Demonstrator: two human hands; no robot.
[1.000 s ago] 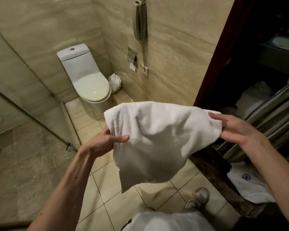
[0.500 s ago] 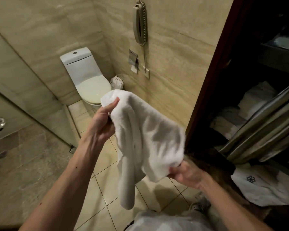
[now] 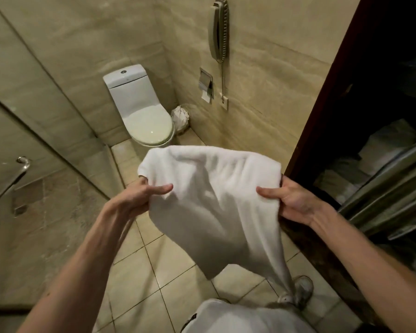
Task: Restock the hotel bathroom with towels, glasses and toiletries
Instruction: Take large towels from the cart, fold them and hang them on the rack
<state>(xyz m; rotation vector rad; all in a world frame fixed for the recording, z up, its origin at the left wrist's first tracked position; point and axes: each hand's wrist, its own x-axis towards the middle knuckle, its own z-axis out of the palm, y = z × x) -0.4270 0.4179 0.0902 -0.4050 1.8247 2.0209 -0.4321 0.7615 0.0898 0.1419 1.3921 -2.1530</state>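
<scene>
A white towel hangs spread in front of me above the tiled floor, its lower end trailing down to a point near my shoe. My left hand pinches its left edge, thumb laid over the front. My right hand pinches the right edge the same way. The fingers of both hands are hidden behind the cloth.
A white toilet stands in the far corner with a bagged bin beside it. A wall phone and paper holder hang on the right wall. A glass shower door is at left. Dark shelving with folded towels is at right.
My right hand came up from low on the towel to its right edge, and the towel went from hanging bunched off my left hand to being stretched wide between both hands.
</scene>
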